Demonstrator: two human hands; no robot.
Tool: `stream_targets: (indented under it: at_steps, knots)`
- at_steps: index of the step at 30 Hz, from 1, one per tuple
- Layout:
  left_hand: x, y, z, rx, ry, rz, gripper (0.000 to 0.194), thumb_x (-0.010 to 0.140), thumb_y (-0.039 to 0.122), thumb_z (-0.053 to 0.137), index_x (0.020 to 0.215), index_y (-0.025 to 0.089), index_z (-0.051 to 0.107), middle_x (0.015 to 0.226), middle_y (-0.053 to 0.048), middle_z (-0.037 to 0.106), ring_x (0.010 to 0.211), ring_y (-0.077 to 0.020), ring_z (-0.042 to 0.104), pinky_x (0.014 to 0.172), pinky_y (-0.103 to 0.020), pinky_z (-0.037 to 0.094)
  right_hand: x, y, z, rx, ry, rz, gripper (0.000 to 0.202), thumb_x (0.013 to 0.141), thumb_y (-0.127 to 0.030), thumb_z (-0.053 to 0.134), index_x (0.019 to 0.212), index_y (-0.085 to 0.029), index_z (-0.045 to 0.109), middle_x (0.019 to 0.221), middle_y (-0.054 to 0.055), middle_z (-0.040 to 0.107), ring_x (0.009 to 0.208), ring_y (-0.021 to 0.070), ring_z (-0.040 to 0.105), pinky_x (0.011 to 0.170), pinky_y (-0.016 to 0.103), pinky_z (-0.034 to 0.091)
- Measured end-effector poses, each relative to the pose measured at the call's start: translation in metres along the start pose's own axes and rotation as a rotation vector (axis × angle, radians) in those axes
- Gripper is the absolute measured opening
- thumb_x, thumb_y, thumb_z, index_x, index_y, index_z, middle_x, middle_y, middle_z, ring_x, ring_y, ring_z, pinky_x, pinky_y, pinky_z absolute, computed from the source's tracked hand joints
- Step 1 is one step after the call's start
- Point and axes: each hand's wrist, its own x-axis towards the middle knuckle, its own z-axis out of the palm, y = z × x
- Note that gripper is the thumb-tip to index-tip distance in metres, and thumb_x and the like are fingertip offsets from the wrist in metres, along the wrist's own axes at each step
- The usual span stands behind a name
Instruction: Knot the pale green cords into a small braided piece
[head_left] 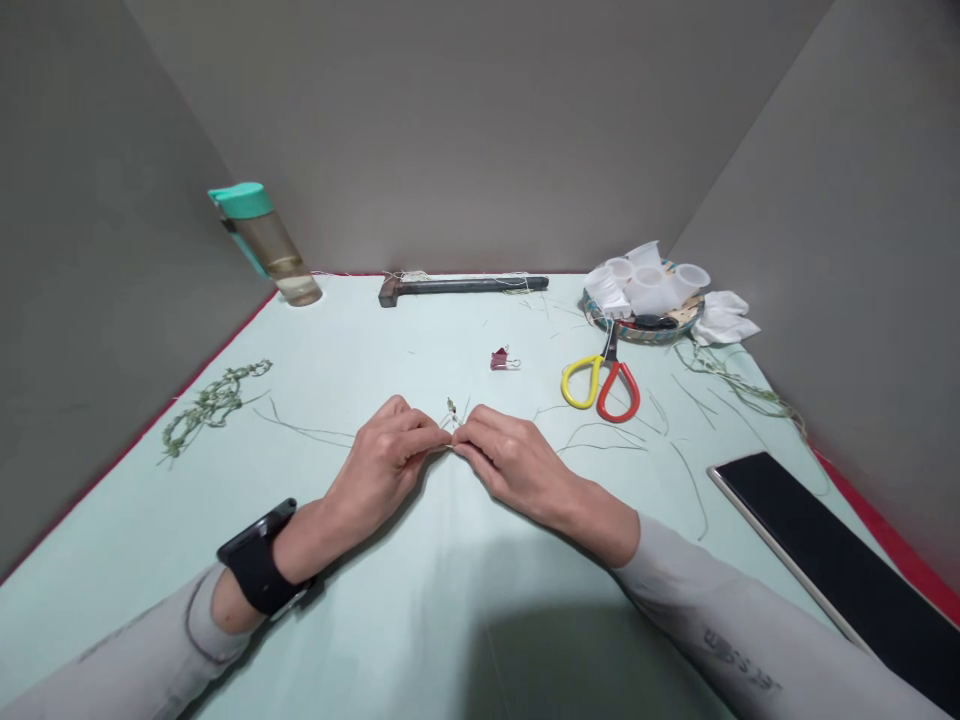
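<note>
Fingertips meet at the middle of the table, where my left hand point(388, 455) and my right hand point(517, 458) are both closed in a pinch on thin green strands. A small knotted green piece point(451, 407) stands up just beyond the fingertips. Loose strands point(311, 434) trail out to the left past my left hand. More thin strands point(600, 446) lie to the right of my right hand. How the strands cross between the fingers is hidden. A dark red binder clip point(500, 359) lies a little beyond the hands.
Scissors point(609, 385) with yellow and red handles rest against a basket point(660, 333) of white plastic cups. A hammer point(465, 286) lies along the back edge. At back left stands a bottle point(274, 245); a braided green bundle point(214, 405) lies left, a dark tablet-like slab point(832, 560) right.
</note>
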Motion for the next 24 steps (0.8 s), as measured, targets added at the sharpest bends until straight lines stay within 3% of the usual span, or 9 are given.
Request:
stream_targets:
  at_steps: [6, 12, 17, 21, 24]
  knots:
    - [0.006, -0.002, -0.003, -0.019, -0.084, -0.081, 0.018, 0.101, 0.033, 0.065, 0.112, 0.019, 0.070, 0.112, -0.007, 0.073, 0.095, -0.0199, 0.070, 0.083, -0.040, 0.062, 0.000, -0.002, -0.001, -0.056, -0.054, -0.012, 0.023, 0.107, -0.022, 0.047, 0.099, -0.017, 0.068, 0.090, 0.006, 0.065, 0.078, 0.0173, 0.059, 0.071, 0.031, 0.045]
    - [0.013, -0.003, -0.007, -0.068, -0.192, -0.109, 0.022, 0.100, 0.034, 0.065, 0.115, 0.018, 0.069, 0.115, -0.007, 0.072, 0.095, -0.0203, 0.071, 0.083, -0.040, 0.062, 0.001, -0.002, -0.001, -0.071, -0.082, -0.012, 0.028, 0.108, -0.036, 0.049, 0.097, -0.019, 0.069, 0.089, 0.004, 0.064, 0.076, 0.0155, 0.058, 0.069, 0.029, 0.043]
    - [0.016, -0.003, -0.008, -0.080, -0.252, -0.111, 0.023, 0.100, 0.034, 0.065, 0.116, 0.018, 0.069, 0.116, -0.008, 0.072, 0.097, -0.0210, 0.071, 0.084, -0.041, 0.062, 0.001, -0.002, -0.003, -0.047, -0.066, -0.015, 0.026, 0.108, -0.032, 0.051, 0.095, -0.018, 0.068, 0.088, 0.004, 0.065, 0.077, 0.0151, 0.059, 0.070, 0.028, 0.044]
    - [0.014, -0.002, -0.005, -0.084, -0.260, -0.135, 0.024, 0.100, 0.035, 0.065, 0.117, 0.018, 0.069, 0.118, -0.008, 0.072, 0.099, -0.0216, 0.071, 0.085, -0.042, 0.062, 0.001, -0.003, -0.004, -0.014, -0.043, -0.007, 0.019, 0.107, -0.029, 0.052, 0.109, -0.016, 0.066, 0.094, 0.006, 0.068, 0.082, 0.0158, 0.062, 0.074, 0.028, 0.047]
    - [0.014, -0.002, -0.004, -0.095, -0.263, -0.159, 0.024, 0.100, 0.035, 0.066, 0.117, 0.018, 0.068, 0.119, -0.008, 0.072, 0.099, -0.0219, 0.071, 0.086, -0.043, 0.062, 0.002, -0.004, -0.003, -0.006, -0.051, -0.009, 0.019, 0.107, -0.027, 0.051, 0.109, -0.018, 0.067, 0.093, 0.005, 0.068, 0.081, 0.0159, 0.061, 0.074, 0.028, 0.047]
